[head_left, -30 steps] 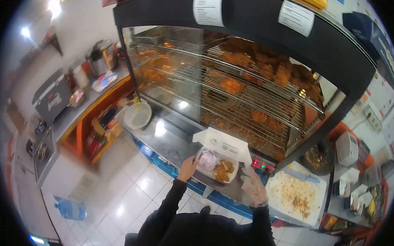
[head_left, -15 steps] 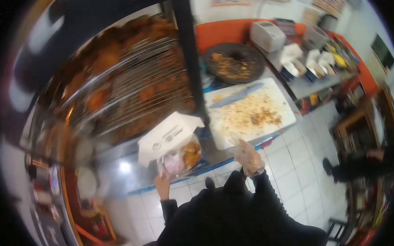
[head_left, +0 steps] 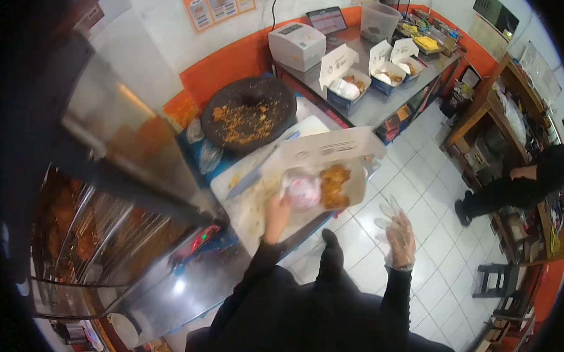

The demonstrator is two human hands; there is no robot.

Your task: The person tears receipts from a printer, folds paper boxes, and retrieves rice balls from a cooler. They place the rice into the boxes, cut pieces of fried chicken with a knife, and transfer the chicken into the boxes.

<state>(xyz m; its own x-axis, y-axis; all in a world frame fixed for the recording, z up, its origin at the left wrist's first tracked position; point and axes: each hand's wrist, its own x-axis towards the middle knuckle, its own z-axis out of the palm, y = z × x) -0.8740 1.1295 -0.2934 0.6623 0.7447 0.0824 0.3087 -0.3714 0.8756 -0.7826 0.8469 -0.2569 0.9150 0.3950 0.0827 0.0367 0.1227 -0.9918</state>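
Observation:
My bare left hand (head_left: pixel 277 218) grips the near left side of an open takeaway box (head_left: pixel 351 143), lifted over the white cutting board (head_left: pixel 246 218). Inside the box are a pink-and-white wrapped packet (head_left: pixel 303 190) and a piece of fried chicken (head_left: pixel 335 186). The raised lid and the box hide much of the board. Part of a knife (head_left: pixel 249 180) shows on the board's left. In a clear plastic glove, my right hand (head_left: pixel 400 237) is held out over the tiled floor with its fingers apart, holding nothing.
A large stone mortar (head_left: pixel 250 113) with crumbs stands behind the board. Several open food boxes (head_left: pixel 347 85) and a white printer (head_left: pixel 297 46) sit on the back counter. The fried-food cabinet (head_left: pixel 106 232) is at left. Another person (head_left: pixel 511 184) stands at right, near shelves.
My left hand has carried the box from beside the cabinet rightward to above the cutting board. My view has turned right. The gloved hand has moved off the board's edge, fingers now spread.

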